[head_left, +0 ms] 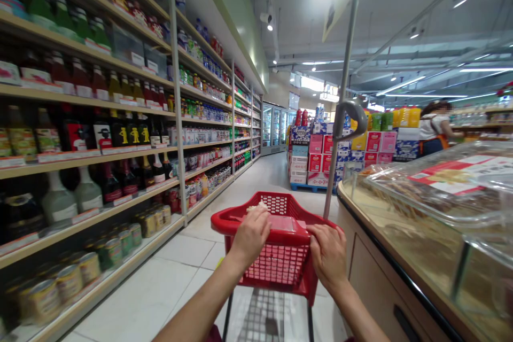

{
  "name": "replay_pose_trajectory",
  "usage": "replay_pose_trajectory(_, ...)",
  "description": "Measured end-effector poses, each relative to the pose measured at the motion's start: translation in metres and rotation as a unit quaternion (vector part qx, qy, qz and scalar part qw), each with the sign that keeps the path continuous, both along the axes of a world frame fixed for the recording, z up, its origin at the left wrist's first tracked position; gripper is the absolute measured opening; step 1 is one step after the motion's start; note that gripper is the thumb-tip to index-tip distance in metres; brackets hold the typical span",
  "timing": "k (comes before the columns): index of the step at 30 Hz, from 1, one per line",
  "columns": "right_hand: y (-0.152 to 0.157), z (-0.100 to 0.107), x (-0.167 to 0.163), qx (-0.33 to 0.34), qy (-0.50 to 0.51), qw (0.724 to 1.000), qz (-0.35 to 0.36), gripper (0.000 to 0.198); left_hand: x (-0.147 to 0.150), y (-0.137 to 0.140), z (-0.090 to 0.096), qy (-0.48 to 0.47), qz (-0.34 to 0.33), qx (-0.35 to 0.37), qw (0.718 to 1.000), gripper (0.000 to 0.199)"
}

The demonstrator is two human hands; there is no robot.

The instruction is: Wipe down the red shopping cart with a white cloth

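A red plastic shopping cart stands in front of me, with its mesh basket facing away. My left hand is closed over the near rim, left of the middle. Just past its fingertips shows something pale and crumpled that I cannot make out. Around the right end of the same rim, my right hand is closed, thumb toward the inside. Between the hands, a pinkish flat-topped package shows in the basket. The lower part of the basket's contents is seen only through the mesh.
Shelves of bottles and cans line the left side. Close on the right runs a counter with clear plastic food boxes. A metal pole rises by the cart's right side. Stacked cartons and a person are farther ahead.
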State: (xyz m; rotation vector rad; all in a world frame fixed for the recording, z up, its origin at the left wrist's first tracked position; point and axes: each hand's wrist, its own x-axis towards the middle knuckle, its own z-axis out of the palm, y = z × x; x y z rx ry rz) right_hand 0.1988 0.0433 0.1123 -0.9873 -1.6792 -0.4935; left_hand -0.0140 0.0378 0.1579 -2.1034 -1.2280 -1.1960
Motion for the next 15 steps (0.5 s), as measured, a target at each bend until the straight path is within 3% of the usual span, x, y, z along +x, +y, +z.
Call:
replay_pose_trajectory(5, -0.003, 0.001, -0.005, -0.001, 0.016, 1.0, -0.008, 0.021, -0.016, 0.002, -0.003, -0.033, 0.114, -0.023, 0.993, 0.029)
replay_pose_trajectory(11, -0.001, -0.001, -0.005, 0.003, 0.002, 1.0, -0.018, 0.021, 0.041, -0.003, -0.002, 0.032, -0.004, -0.021, 0.999, 0.027)
replay_pose_trajectory(15, -0.001, 0.0, -0.001, 0.002, -0.013, 1.0, -0.011, 0.022, 0.019, -0.004, 0.0, 0.058, -0.024, -0.013, 0.998, 0.032)
